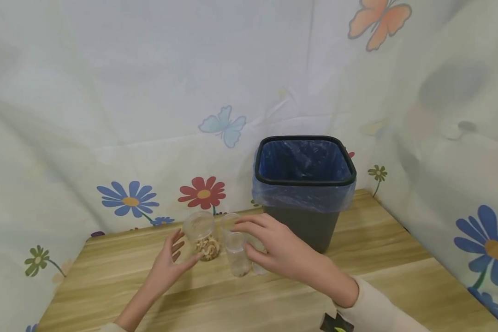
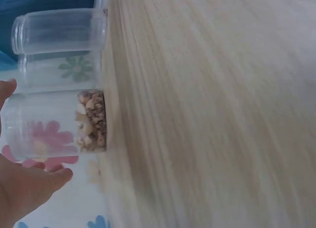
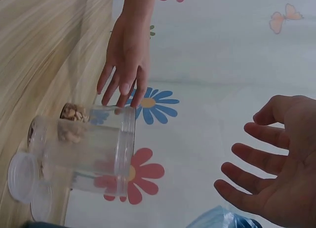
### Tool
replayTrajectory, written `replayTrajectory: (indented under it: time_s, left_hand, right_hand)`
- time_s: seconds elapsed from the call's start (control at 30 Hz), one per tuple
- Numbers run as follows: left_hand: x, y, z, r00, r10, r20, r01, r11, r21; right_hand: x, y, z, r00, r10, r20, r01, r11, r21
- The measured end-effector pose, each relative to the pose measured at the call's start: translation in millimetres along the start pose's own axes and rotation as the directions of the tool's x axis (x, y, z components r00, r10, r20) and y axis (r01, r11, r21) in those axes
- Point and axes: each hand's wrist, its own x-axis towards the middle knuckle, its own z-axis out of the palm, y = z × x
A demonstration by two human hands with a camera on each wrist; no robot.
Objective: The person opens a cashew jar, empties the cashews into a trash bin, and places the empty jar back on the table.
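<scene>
A clear plastic jar (image 2: 49, 124) stands upright with a shallow layer of walnut-like pieces (image 1: 208, 248) at its bottom. My left hand (image 1: 168, 263) is at its left side, fingers spread and thumb out, nothing in its grasp. Two more clear jars stand to its right: a nearer one (image 1: 238, 258) and a farther one (image 2: 64, 72), partly hidden. Above these, my right hand (image 1: 280, 242) hovers with loosely bent fingers; the right wrist view shows its fingers apart and holding nothing. Two clear round lids (image 3: 23, 177) are beside the jars, overlapping each other in that view.
Behind and right of the jars is a dark bin (image 1: 305, 226) lined with a blue bag (image 1: 307, 198). The wood-grain table (image 1: 216, 309) meets a white cloth backdrop (image 1: 149, 92) printed with flowers and butterflies.
</scene>
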Motion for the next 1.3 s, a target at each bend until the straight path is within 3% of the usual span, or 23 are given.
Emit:
replayTrajectory:
  time_s: [0.2,0.43,0.73,1.0,1.17,1.3]
  left_hand:
    - [11.5,-13.2,2.4,0.997,-0.062,0.04,0.065,0.993,-0.1]
    - [29.7,-25.1,12.4,0.997,-0.05,0.062,0.061,0.98,-0.19]
    - [41.8,-29.4,18.4,0.999,-0.048,0.023,0.052,0.975,-0.216]
    - [51.7,-32.6,25.1,1.0,0.007,0.012,-0.004,0.969,-0.248]
    - [56.1,-33.2,30.3,1.0,0.004,0.023,0.002,0.967,-0.255]
    - [56.8,-32.8,30.6,0.999,-0.031,0.016,0.033,0.977,-0.21]
  right_hand:
    - [18,-6,14.7,0.997,0.038,0.06,-0.04,0.999,0.028]
    - [39,-9,28.1,0.991,0.093,0.1,-0.093,0.996,-0.005]
    - [66,-6,47.6,0.979,0.156,0.134,-0.157,0.988,-0.008]
    - [85,-3,60.4,0.96,0.219,0.174,-0.221,0.975,-0.006]
    - [99,1,67.8,0.947,0.253,0.198,-0.254,0.967,-0.024]
    - [110,5,74.7,0.934,0.283,0.22,-0.283,0.959,-0.035]
